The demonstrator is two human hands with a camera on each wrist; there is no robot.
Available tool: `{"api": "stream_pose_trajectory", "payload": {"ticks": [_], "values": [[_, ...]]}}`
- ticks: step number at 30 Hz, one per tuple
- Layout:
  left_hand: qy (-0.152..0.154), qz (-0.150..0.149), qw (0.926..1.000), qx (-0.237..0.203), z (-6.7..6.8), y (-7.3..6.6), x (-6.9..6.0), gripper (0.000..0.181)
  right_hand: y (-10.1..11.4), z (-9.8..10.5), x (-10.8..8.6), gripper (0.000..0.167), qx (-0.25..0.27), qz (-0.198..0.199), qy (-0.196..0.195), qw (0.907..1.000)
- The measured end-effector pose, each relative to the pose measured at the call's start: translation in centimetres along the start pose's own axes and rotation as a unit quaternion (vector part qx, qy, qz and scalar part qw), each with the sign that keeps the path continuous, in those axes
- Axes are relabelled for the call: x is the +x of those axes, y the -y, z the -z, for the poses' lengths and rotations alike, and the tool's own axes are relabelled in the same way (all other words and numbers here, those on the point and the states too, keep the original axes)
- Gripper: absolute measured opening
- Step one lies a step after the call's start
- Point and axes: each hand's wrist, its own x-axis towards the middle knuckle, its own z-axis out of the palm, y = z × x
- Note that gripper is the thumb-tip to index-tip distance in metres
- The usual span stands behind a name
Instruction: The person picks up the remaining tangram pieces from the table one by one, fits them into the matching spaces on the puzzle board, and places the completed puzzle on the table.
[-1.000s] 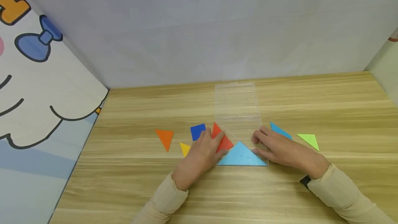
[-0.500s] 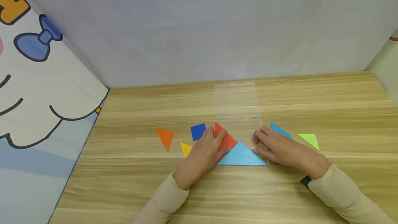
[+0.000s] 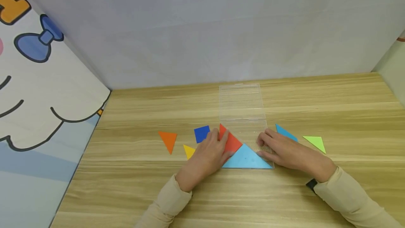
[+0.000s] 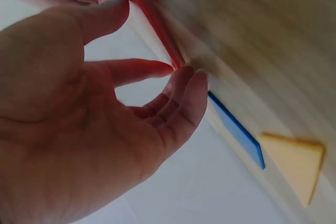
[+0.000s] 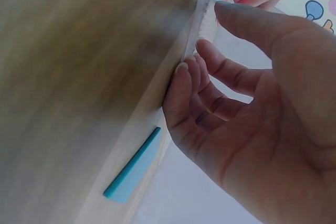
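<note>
My left hand grips the red triangle between thumb and fingers, over the left part of the clear case. The red piece shows edge-on at the thumb and index finger in the left wrist view. Its lower right side meets the large light blue triangle, which lies along the case's near edge. My right hand holds the case's right side, fingers curled at its edge; in the right wrist view the hand has its fingertips against the clear rim.
Left of the case lie a dark blue square, a yellow triangle partly behind my left hand, and an orange triangle. To the right are a blue piece, partly covered, and a green triangle.
The red triangle has moved right with my left hand, up to the side of the light blue triangle. My right hand has stayed in place at the case.
</note>
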Motion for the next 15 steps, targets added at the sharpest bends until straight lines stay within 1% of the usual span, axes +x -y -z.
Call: {"api": "stream_pose_trajectory", "payload": {"ticks": [3,5,10,12,15], "values": [[0.038,-0.003,0.9992,-0.009,0.4,0.3,-0.2,0.062,-0.1,-0.1,0.0,0.021,0.000,0.009,-0.006,0.9999],[0.051,-0.005,0.9985,-0.020,0.7,0.4,-0.3,0.063,-0.2,-0.2,0.0,0.022,0.001,0.014,-0.008,0.9999],[0.073,-0.007,0.9969,-0.029,1.2,0.6,-0.5,0.063,-0.2,-0.2,0.0,0.022,0.003,0.014,-0.006,0.9999],[0.082,-0.004,0.9964,-0.018,1.3,0.6,-0.5,0.063,-0.1,-0.1,0.0,0.021,0.001,0.011,-0.005,0.9999],[0.084,0.000,0.9965,0.002,1.2,0.6,-0.4,0.062,0.0,0.0,0.0,0.019,0.001,-0.003,0.000,1.0000]]}}
